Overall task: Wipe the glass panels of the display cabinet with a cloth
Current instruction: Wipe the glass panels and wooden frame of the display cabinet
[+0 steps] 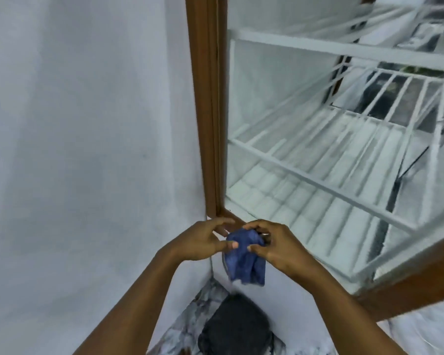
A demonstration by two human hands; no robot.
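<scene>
A crumpled blue cloth [244, 257] hangs between my two hands at the lower middle of the view. My left hand [203, 242] pinches its left edge between thumb and fingers. My right hand [274, 245] grips its upper right part. Both hands are just below the bottom left corner of a glass panel [280, 103] set in a brown wooden frame [208, 111]. White bars show through the glass. The cloth is not touching the glass.
A plain white wall [87, 149] fills the left half. The brown bottom rail [408, 285] of the frame runs to the lower right. Below my arms are a marbled floor [192, 319] and a dark rounded shape [239, 329].
</scene>
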